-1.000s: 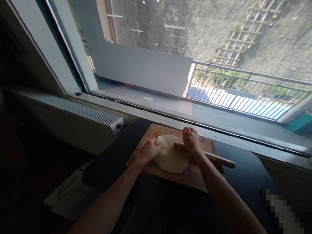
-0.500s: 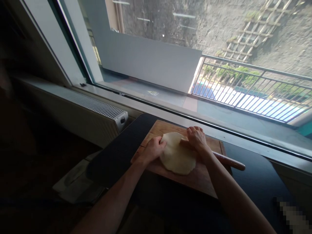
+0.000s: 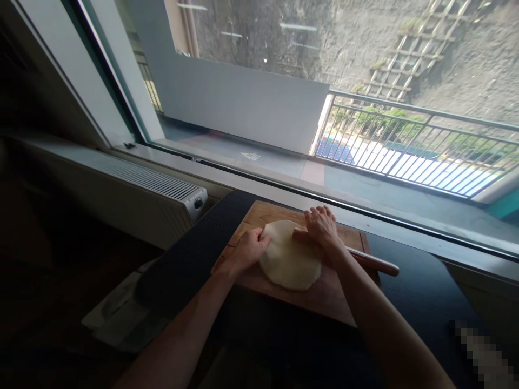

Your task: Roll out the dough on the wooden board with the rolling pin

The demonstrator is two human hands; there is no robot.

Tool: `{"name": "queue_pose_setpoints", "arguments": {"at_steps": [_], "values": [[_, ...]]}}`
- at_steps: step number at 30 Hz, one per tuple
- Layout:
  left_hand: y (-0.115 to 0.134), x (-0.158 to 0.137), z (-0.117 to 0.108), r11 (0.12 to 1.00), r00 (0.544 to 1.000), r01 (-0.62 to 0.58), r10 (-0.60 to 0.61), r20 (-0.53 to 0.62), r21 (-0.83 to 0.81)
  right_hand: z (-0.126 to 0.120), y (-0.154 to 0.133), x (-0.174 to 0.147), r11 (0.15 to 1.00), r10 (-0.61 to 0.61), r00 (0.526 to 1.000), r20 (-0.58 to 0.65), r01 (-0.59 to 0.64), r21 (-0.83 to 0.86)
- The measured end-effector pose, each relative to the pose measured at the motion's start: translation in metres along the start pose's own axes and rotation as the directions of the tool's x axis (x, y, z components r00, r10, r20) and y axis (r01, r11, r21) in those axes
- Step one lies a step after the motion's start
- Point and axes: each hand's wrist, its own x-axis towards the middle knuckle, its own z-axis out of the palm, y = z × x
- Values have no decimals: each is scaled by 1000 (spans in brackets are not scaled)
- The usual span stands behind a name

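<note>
A flat, roughly round sheet of dough (image 3: 290,265) lies on a wooden cutting board (image 3: 259,213). My left hand (image 3: 250,247) is closed on the dough's left edge, thumb and fingers pinching it. Over the dough's right side, my right hand (image 3: 322,222) rests its palm on a wooden rolling pin (image 3: 377,263), its fingers reaching past the far side. One tip of the pin lies on the dough; the other sticks out beyond the board's right edge. My right hand and forearm hide the pin's middle.
The board sits on a dark table (image 3: 421,275) against a window sill (image 3: 227,178). A white radiator (image 3: 162,183) stands to the left. Pale cloth-like material (image 3: 125,313) is low at the left. A pixelated patch covers something at the lower right.
The whole view has shifted slightly, so the scene sits a little further left. Both hands keep their places on the dough and rolling pin; the right hand's fingers look slightly more spread.
</note>
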Motion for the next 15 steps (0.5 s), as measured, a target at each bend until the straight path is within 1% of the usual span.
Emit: {"name": "queue_pose_setpoints", "arguments": {"at_steps": [1, 2, 5, 6, 7, 8, 9, 11, 13, 14, 15], "values": [[1, 0, 0, 1000, 1000, -1, 1, 1, 3, 0, -3, -11, 1000, -28, 1000, -15, 28, 10], [1, 0, 0, 1000, 1000, -2, 2, 1, 3, 1, -7, -29, 997, -71, 997, -32, 72, 17], [3, 2, -1, 1000, 1000, 6, -6, 8, -12, 4, -21, -91, 977, -214, 975, -65, 215, 12], [3, 3, -1, 1000, 1000, 13, -12, 15, -22, 5, -24, -103, 971, -239, 968, -73, 240, 4], [3, 3, -1, 999, 1000, 20, -19, 25, -32, 5, -25, -108, 968, -249, 965, -78, 249, -5], [3, 3, -1, 999, 999, 26, -25, 34, -41, 5, -25, -104, 972, -235, 969, -81, 235, -11], [3, 4, -1, 998, 999, 30, -28, 39, -47, 5, -23, -92, 979, -204, 976, -74, 203, -13], [2, 3, -1, 998, 999, 27, -26, 36, -50, 5, -15, -52, 995, -103, 994, -29, 103, -6], [2, 2, -2, 999, 1000, 20, -19, 22, -42, 2, -8, -10, 1000, -14, 999, 32, 14, 7], [2, 1, -2, 999, 1000, 16, -15, 15, -33, 0, -6, 4, 1000, 13, 999, 53, -14, 11], [2, 1, -2, 1000, 1000, 12, -12, 10, -23, -1, -6, 10, 1000, 21, 998, 65, -22, 17]]}}
